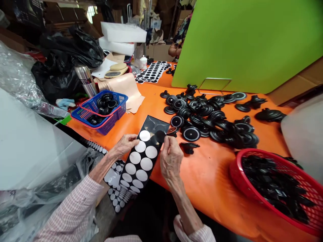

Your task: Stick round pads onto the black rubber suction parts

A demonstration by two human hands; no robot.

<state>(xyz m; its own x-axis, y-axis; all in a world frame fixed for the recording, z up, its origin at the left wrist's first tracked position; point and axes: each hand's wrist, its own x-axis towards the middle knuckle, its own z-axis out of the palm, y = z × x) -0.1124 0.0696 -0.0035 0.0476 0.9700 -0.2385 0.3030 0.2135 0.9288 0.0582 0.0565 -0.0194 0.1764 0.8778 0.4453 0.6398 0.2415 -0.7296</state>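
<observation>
Blue basket (pixel 113 122): on the surface (pixel 212 178), black parts inside.
Left hand (pixel 123 146): forearm angled up and right; grip pinching the left edge of the sheet (pixel 140 159) between thumb and fingers.
Sheet position: tilted between both hands, at the surface's near edge, white circles facing up.
Right hand (pixel 172 156): back uppermost, fingers curled, forearm leaning left; grip pinching a black disc (pixel 159 136) at the sheet's right edge.
Part heap (pixel 202 116): beyond the right hand.
Red basket (pixel 238 178): far right.
</observation>
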